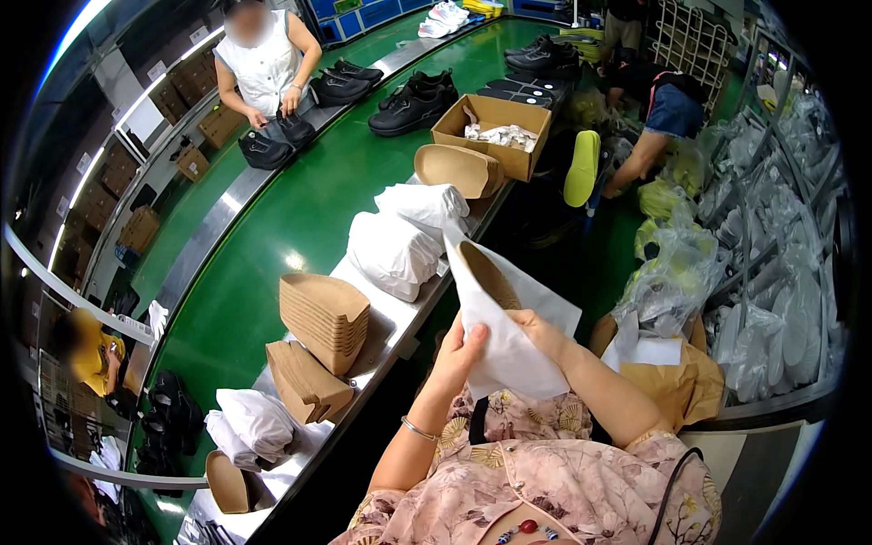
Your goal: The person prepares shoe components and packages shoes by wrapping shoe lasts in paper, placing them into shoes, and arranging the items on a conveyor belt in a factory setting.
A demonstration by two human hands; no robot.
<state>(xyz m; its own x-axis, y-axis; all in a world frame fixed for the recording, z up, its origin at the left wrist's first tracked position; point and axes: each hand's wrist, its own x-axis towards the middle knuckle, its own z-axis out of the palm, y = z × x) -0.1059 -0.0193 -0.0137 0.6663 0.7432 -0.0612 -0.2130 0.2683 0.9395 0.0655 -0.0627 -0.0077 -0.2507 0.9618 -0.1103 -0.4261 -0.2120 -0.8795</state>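
Note:
In front of my chest I hold a sheet of white paper (509, 350) folded around a brown molded cardboard insert (488, 275). The insert's curved upper part shows; its lower part is hidden in the paper. My left hand (459, 350) grips the paper on its left side, thumb in front. On the right side, my right hand (542, 338) is closed on the paper beside the insert. To the left, a nested stack of brown cardboard inserts (325, 322) stands on the metal ledge, with another stack (307, 381) just nearer. White paper-wrapped bundles (392, 254) lie beyond.
A green conveyor belt (272, 259) runs along my left, carrying black shoes (413, 104). An open carton (495, 136) stands beyond the bundles. Across the belt, a person (263, 68) handles black shoes. Another person (668, 100) bends down near a rack of plastic-bagged items (781, 272).

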